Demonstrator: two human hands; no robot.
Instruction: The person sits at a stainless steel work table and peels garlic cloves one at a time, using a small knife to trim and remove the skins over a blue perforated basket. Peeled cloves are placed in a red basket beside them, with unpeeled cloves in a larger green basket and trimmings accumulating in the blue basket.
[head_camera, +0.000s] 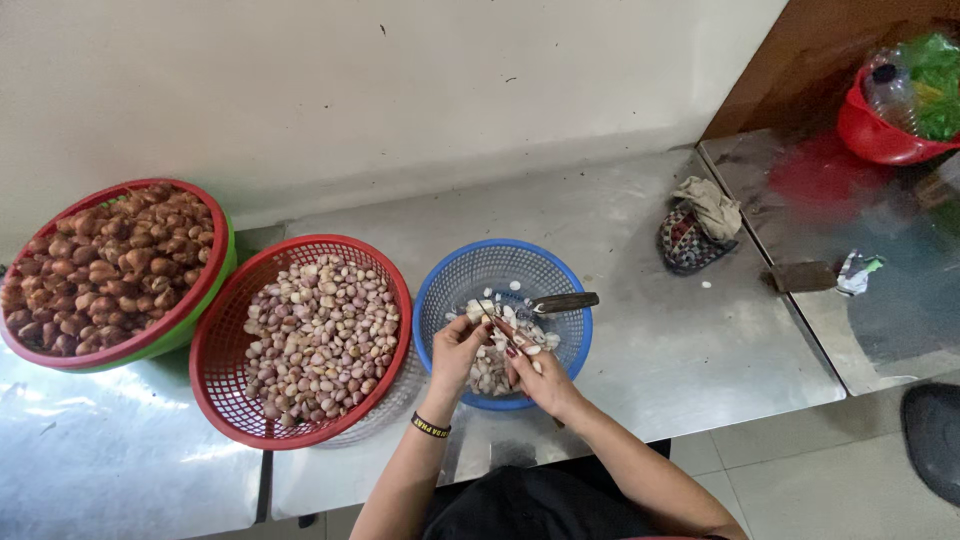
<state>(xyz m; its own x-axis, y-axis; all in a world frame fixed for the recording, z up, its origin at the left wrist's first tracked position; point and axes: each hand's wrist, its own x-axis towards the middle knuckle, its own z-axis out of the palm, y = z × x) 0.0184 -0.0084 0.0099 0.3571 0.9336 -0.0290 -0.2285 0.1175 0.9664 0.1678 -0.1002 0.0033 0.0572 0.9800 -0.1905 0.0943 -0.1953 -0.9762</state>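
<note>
1. Head view looks down on a long shiny metal desk (680, 340) by a pale wall.
2. At the far left sits a big red basket (215, 262) inside a green one (228, 262), full of brown shallots (105, 265) with skins on.
3. Next to it, touching its edge, is a red mesh basket (222, 405) full of pale peeled shallots (320, 335).
4. Just to the right stands a smaller blue mesh basket (500, 262). It has a few peeled bits (488, 372) in it, and a knife (562, 302) rests on its right rim.
5. Far right, in the corner, a red bowl (872, 138) holds a plastic bottle (888, 92) and green leaves (938, 80).
6. A small patterned cloth holder with a rag (698, 228) lies on the desk, well apart from the baskets.
7. Both hands are over the blue basket, close together.
8. The left hand (455, 350) has its grip curled shut on a small shallot (476, 310).
9. The right hand (540, 380) has its grip closed on a thin small blade (505, 335) that points at that shallot.
10. A black band (430, 427) is on the left wrist.
</note>
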